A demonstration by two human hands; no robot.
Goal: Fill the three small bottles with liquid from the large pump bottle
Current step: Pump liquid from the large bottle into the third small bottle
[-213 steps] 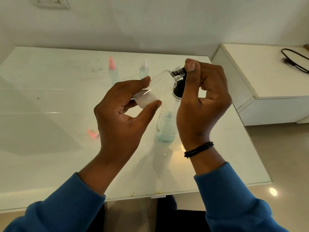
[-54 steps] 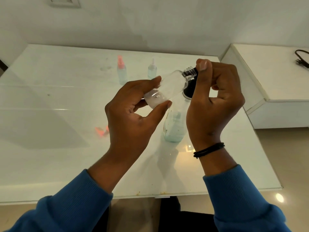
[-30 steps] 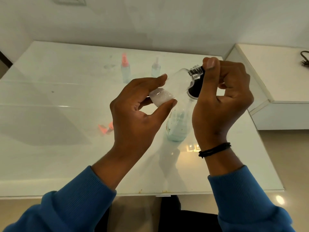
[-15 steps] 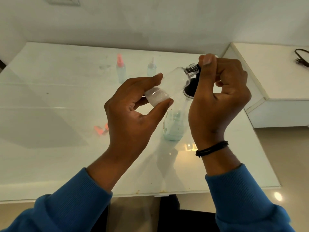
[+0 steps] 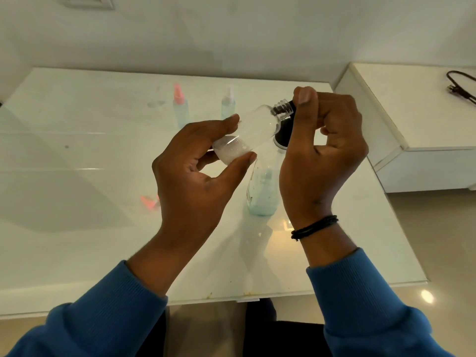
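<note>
My left hand (image 5: 195,176) grips a small clear bottle (image 5: 255,130) by its base, tilted with its open threaded neck up and to the right; white foamy liquid sits in its bottom. The neck meets the black pump head (image 5: 283,135) of the large pump bottle (image 5: 262,191), which stands on the table with pale blue-green liquid low inside. My right hand (image 5: 322,155) is curled over the pump head, thumb on top. Two more small bottles stand at the back: one with a pink cap (image 5: 179,106), one with a white cap (image 5: 228,104).
A pink cap (image 5: 149,200) lies on the white glass table (image 5: 77,253) left of my left hand. A white cabinet (image 5: 412,112) stands to the right with a black cable (image 5: 461,85) on it. The table's near edge runs just below my wrists.
Nothing has changed in the grip; both hands stay at the pump head with the small bottle tilted. Only the camera view shifts slightly.
</note>
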